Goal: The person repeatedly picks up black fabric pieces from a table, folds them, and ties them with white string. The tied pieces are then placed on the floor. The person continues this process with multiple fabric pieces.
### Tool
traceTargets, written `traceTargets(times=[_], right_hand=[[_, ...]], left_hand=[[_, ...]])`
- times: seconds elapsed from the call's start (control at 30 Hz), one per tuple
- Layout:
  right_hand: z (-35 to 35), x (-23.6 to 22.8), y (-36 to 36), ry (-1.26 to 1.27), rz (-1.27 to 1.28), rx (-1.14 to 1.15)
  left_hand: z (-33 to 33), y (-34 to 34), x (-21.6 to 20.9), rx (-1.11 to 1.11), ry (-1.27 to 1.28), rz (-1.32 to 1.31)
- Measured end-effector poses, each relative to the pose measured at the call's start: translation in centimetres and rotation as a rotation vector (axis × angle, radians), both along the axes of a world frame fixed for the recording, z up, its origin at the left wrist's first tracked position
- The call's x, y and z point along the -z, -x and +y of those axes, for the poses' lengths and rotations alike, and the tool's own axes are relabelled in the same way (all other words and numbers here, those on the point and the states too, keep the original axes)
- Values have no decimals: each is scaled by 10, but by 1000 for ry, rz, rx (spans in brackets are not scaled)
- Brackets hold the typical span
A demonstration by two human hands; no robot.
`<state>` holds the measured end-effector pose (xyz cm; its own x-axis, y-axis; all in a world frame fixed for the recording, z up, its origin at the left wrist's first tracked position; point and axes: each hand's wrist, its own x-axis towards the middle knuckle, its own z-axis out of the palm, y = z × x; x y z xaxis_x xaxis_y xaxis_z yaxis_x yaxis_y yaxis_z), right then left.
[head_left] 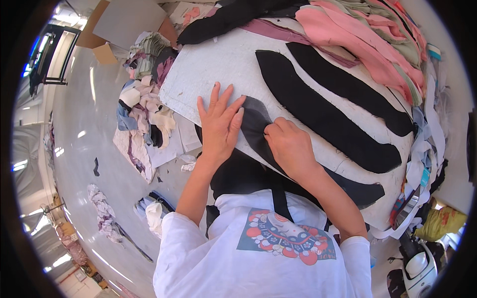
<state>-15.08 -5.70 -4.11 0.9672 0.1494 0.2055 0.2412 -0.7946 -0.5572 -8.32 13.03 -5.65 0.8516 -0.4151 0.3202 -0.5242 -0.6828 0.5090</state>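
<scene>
A curved dark grey fabric strip (254,124) lies along the near edge of the white table (208,64). My left hand (218,124) rests flat beside its left end, fingers spread, with the thumb and index finger at the strip's tip. With bent fingers closed on the strip's upper edge, my right hand (290,146) pinches the fabric; its fingertips are partly hidden. The strip's right end (365,193) shows beyond my right forearm. Farther across the table lie a wide black curved piece (323,111) and a narrower black curved piece (353,89).
Pink fabric pieces (343,30) heap at the far right of the table, and a black fabric roll (223,22) lies along the far edge. Scrap cloth (146,109) piles up left of the table, near a cardboard box (104,53). White strips (422,144) hang at the right edge.
</scene>
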Motion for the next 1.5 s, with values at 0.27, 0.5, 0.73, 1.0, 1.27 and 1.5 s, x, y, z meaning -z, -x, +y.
traceTargets(times=[0.27,0.5,0.73,1.0,1.27,1.5], right_hand=[[-9,-3,1,-50,-174,15],[-18,-13,-1,33,-516,58],[-19,-26,9,-2,-528,-85],[-97,-58,56,-987,691,212],[-195,-93,150,-882,580,460],[-194,-78,107,-643,513,526]], left_hand=[[-11,-7,5,-52,-89,-46],[-6,2,-7,-125,230,32],[-29,19,-41,-5,904,914],[-44,-12,-51,16,940,860],[-63,-38,-43,-1,887,991],[-77,-80,-19,-183,615,530]])
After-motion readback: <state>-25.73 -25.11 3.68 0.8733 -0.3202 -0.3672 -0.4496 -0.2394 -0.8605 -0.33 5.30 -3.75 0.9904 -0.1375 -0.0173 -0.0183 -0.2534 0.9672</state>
